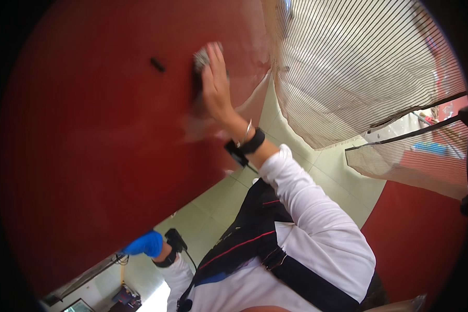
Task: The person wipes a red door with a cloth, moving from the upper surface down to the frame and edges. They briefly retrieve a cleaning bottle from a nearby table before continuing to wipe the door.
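Note:
My bare right hand [217,84] lies flat, fingers together, over a bunched grey-white cloth [201,59] pressed to a large glossy red panel [101,136]. Motion blurs the hand and cloth, and the palm hides part of the cloth. On the panel, left of that hand, is a small black piece, perhaps a handle [157,64]. My left hand [143,243], in a blue glove, is at the panel's lower edge. Its fingers are hidden behind the edge, so I cannot see what they grip.
A striped sheer curtain [347,70] hangs right of the panel, near my right arm. Pale floor tiles [331,179] show below. Another red surface [417,241] stands at the lower right. Thin dark wires [119,258] hang by the left glove. A black strap box [236,153] sits on my right wrist.

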`<state>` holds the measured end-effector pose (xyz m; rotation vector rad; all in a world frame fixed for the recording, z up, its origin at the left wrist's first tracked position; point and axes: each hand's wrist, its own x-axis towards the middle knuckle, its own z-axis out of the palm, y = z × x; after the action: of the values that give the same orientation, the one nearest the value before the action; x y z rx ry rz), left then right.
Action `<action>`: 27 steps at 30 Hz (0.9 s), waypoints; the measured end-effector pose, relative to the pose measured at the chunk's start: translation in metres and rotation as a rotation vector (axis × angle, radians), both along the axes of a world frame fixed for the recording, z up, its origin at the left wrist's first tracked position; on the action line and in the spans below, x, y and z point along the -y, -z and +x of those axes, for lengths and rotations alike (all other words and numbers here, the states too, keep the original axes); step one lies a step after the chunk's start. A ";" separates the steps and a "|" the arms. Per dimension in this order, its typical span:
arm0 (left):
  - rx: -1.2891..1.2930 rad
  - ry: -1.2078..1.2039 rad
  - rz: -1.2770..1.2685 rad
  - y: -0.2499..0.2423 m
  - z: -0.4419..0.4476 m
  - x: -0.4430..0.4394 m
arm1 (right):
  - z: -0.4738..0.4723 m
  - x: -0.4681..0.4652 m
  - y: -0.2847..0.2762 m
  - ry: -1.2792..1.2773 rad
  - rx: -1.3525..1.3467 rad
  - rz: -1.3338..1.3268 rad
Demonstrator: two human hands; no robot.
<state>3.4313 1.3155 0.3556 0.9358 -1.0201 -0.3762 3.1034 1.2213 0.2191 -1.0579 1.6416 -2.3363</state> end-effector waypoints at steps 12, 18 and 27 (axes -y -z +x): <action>-0.032 -0.410 0.179 -0.035 -0.053 0.048 | -0.136 0.105 0.176 -0.279 1.278 0.362; -0.099 -0.433 0.193 -0.048 -0.098 0.071 | -0.310 0.218 -0.009 0.080 0.094 0.102; -0.145 -0.417 0.209 -0.055 -0.124 0.091 | -0.425 0.291 -0.052 0.329 -0.269 -0.228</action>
<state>3.3075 1.2249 0.4108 1.2605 -0.6393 -0.1975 2.6787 0.9305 0.2709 -1.2794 1.7902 -2.7493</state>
